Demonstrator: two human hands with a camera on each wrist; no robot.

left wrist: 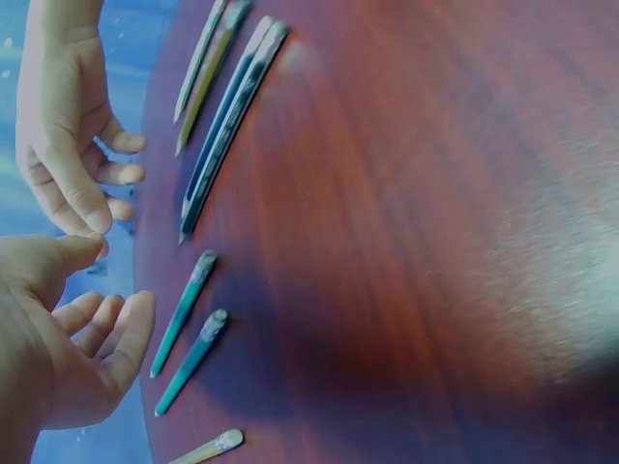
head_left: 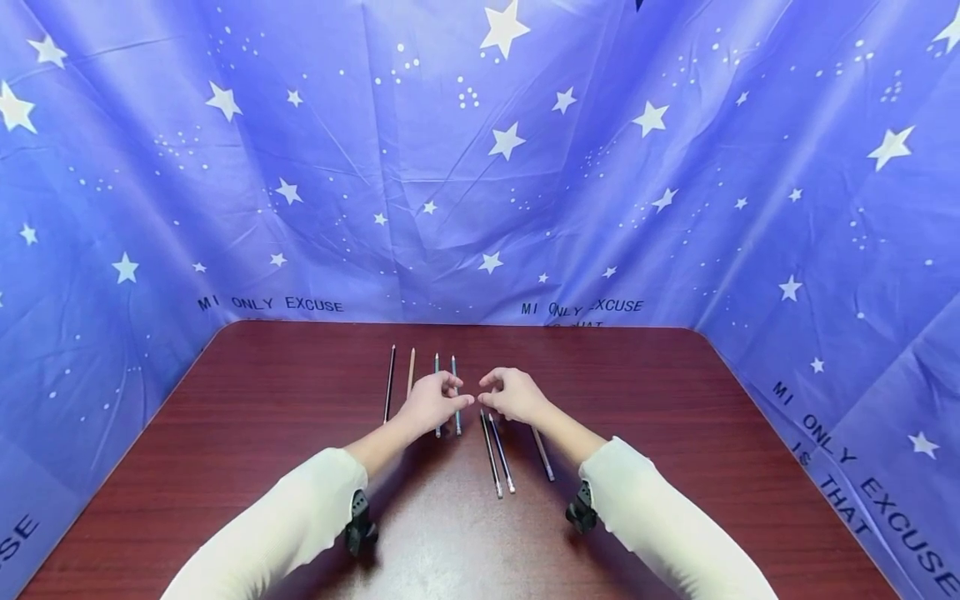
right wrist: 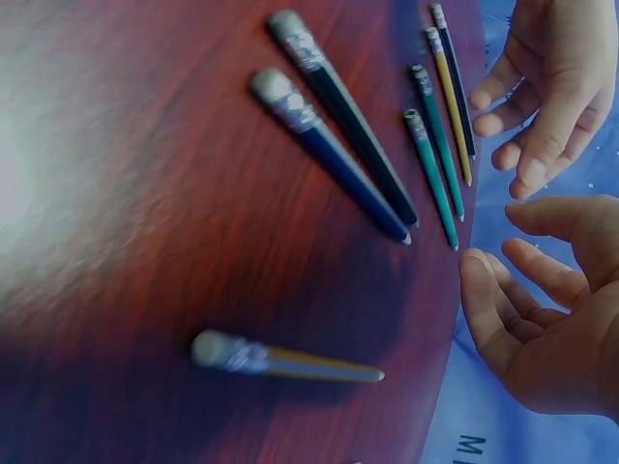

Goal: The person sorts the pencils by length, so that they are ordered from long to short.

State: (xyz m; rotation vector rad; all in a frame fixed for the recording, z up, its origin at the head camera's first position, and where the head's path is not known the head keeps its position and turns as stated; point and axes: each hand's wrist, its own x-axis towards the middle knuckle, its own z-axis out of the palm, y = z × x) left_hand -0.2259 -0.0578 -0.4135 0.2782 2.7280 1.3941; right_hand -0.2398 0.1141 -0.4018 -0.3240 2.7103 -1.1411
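My left hand (head_left: 437, 400) hovers over two green pencils (head_left: 437, 367) that lie side by side, its fingers loosely bent around nothing. Facing it, my right hand (head_left: 516, 395) is held above the tips of a black pencil (head_left: 491, 458) and a blue pencil (head_left: 502, 458). In the left wrist view the fingertips of the left hand (left wrist: 68, 338) and right hand (left wrist: 73, 145) come close together; whether they touch I cannot tell. The right wrist view shows a yellow-and-grey pencil (right wrist: 314, 365) lying apart, below the right hand (right wrist: 551, 309). Both hands hold nothing.
Left of the green pencils lie a yellow pencil (head_left: 412, 367) and a dark pencil (head_left: 389, 383). All rest on a reddish-brown wooden table (head_left: 247, 467). A blue curtain with white stars (head_left: 420, 167) hangs behind the table and along its sides.
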